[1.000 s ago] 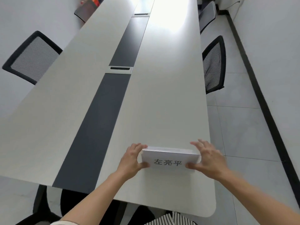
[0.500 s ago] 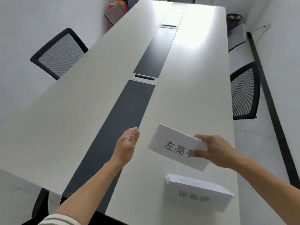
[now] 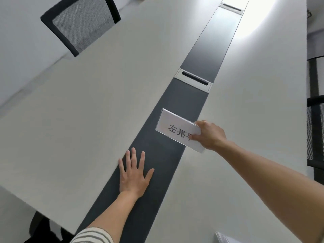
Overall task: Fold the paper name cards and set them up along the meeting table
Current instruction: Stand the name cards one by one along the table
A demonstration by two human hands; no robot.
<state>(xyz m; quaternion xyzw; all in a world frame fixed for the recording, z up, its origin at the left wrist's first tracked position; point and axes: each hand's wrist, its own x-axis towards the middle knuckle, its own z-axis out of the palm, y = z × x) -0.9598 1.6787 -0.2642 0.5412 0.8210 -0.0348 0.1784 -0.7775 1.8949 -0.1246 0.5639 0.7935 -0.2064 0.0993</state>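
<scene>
My right hand (image 3: 209,135) grips the right end of a white folded name card (image 3: 173,128) printed with dark characters. It holds the card in the air over the dark centre strip (image 3: 196,55) of the long pale meeting table (image 3: 98,106). My left hand (image 3: 134,174) lies flat on that strip with its fingers spread, nearer to me and left of the card. A corner of another white paper card (image 3: 223,238) shows at the bottom right edge.
A silver cable slot (image 3: 193,79) sits in the strip just beyond the card, and a second slot (image 3: 231,8) lies farther up. A black mesh chair (image 3: 80,23) stands at the table's left side. Another dark chair (image 3: 315,120) is at the right edge.
My right hand lifted the card off the stack near the table's end and carried it forward and left over the dark strip. My left hand let go and came down flat on the strip.
</scene>
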